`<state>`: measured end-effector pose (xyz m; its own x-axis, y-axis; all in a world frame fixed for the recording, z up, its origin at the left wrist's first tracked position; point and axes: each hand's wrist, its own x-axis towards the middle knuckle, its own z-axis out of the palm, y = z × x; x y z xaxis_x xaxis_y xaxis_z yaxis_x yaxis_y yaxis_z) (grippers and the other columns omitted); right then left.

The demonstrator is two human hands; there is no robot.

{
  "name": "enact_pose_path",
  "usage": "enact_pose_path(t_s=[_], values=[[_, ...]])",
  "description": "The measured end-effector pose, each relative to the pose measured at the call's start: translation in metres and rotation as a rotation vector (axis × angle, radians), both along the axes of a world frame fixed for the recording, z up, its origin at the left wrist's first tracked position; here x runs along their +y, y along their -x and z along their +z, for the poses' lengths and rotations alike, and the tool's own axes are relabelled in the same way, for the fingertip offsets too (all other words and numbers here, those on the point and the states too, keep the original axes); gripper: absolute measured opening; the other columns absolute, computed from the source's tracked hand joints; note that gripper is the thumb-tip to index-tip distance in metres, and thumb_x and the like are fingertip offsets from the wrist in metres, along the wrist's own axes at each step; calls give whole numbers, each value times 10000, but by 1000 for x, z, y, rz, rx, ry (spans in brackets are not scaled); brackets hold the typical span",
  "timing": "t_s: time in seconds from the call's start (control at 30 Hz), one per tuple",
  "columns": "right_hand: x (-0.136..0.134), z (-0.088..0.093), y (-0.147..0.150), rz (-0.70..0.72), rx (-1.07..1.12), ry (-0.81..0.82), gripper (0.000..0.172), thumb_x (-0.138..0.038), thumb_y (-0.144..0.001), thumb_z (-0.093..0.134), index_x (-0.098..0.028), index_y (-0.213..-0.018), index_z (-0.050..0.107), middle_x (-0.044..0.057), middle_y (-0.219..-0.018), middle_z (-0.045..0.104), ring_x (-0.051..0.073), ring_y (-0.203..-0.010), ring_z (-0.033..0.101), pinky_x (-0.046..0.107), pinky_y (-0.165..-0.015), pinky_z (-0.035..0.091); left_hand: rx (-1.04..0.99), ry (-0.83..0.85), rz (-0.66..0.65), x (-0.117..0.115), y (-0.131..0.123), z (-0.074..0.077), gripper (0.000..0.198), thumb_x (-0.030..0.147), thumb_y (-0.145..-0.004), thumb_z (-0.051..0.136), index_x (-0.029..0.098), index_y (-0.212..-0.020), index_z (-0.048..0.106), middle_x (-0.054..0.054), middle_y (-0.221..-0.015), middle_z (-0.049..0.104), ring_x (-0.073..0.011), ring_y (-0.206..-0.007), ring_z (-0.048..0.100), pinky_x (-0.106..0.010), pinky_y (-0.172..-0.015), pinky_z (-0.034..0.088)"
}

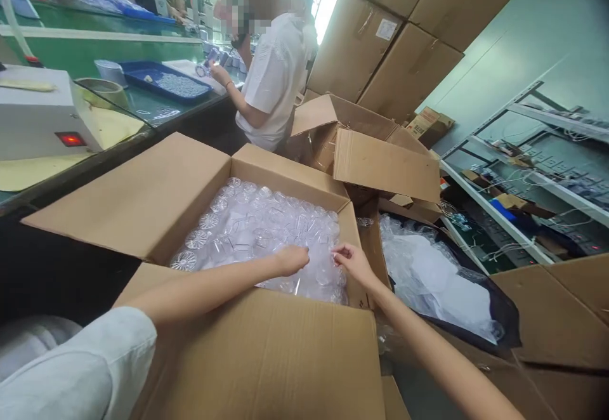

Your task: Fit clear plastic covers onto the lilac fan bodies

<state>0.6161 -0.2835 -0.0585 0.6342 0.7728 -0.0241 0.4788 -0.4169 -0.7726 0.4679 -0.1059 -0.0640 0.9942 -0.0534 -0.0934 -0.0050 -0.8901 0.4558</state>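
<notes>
An open cardboard box (257, 350) stands in front of me, packed with clear plastic cup-like pieces (257, 217) that have ribbed round ends. Over the contents, near the box's right side, my left hand (292, 260) is closed with its fingers curled under. Whatever it grips is hidden. My right hand (353, 264) pinches thumb and fingers together beside the right wall of the box. Something small or see-through may be between those fingertips; I cannot make it out. A hazy translucent layer covers part of the pieces below both hands.
At right, a dark-lined carton holds crumpled clear plastic bags (432, 268). Behind it are an open carton (385, 163) and tall stacked boxes (356, 45). A co-worker (273, 84) stands at the green workbench, which bears a blue tray (162, 80) and a white machine (42, 115). Shelving (528, 172) stands right.
</notes>
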Motion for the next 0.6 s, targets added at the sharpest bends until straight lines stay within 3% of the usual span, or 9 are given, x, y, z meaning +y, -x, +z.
enact_pose_path(t_s=[0.1, 0.2, 0.27, 0.33, 0.4, 0.47, 0.53, 0.6], values=[[6, 29, -4, -53, 25, -96, 271, -403, -934, 612, -139, -875, 608, -7, -761, 622, 126, -640, 609, 285, -626, 537, -91, 134, 149, 8, -5, 17, 263, 330, -971, 489, 119, -1077, 607, -82, -1055, 647, -179, -936, 634, -378, -834, 537], [30, 52, 4, -28, 35, -126, 316, -473, -851, 654, -160, -865, 619, 12, -760, 644, 155, -683, 635, 303, -655, 547, -178, 267, 240, 11, -10, 39, 378, 376, -1010, 331, 102, -1099, 575, -96, -991, 657, -175, -894, 623, -321, -780, 512], [49, 60, 14, 19, 36, -112, 325, -493, -800, 665, -181, -887, 639, 45, -867, 684, 187, -798, 665, 312, -718, 556, -220, 330, 242, 12, -11, 51, 402, 462, -944, 461, 119, -1123, 568, -73, -980, 666, -172, -863, 620, -274, -728, 494], [60, 63, 21, 55, 32, -78, 344, -511, -820, 607, -210, -982, 648, 71, -1058, 688, 213, -927, 668, 326, -765, 561, -240, 345, 250, 21, -7, 59, 365, 461, -834, 626, 148, -1022, 614, -25, -891, 670, -164, -799, 618, -246, -685, 471], [52, 61, 26, 65, 13, -12, 383, -513, -874, 499, -234, -1100, 632, 93, -1206, 650, 243, -1015, 657, 364, -771, 573, -245, 299, 330, 42, 7, 64, 202, 353, -810, 643, 151, -808, 627, -4, -728, 629, -163, -710, 596, -250, -656, 448], [29, 51, 25, 58, -34, 96, 387, -463, -860, 495, -215, -1112, 654, 135, -1249, 635, 306, -1093, 631, 444, -814, 565, -262, 205, 488, 74, 32, 71, 162, 224, -801, 587, 154, -657, 567, -17, -645, 572, -184, -684, 572, -281, -662, 438], [-2, 33, 23, 91, -88, 257, 328, -299, -666, 693, -174, -968, 730, 180, -1202, 667, 393, -1087, 634, 548, -935, 492, -311, 89, 662, 106, 65, 81, 134, 114, -763, 536, 160, -637, 527, -54, -719, 574, -221, -782, 575, -319, -730, 444], [-27, 10, 21, 163, -117, 414, 434, -81, -484, 735, -172, -906, 774, 199, -1280, 631, 459, -1115, 613, 578, -981, 451, -365, -15, 789, 133, 97, 92, 147, 25, -727, 472, 155, -693, 532, -102, -894, 588, -246, -933, 562, -343, -820, 445]])
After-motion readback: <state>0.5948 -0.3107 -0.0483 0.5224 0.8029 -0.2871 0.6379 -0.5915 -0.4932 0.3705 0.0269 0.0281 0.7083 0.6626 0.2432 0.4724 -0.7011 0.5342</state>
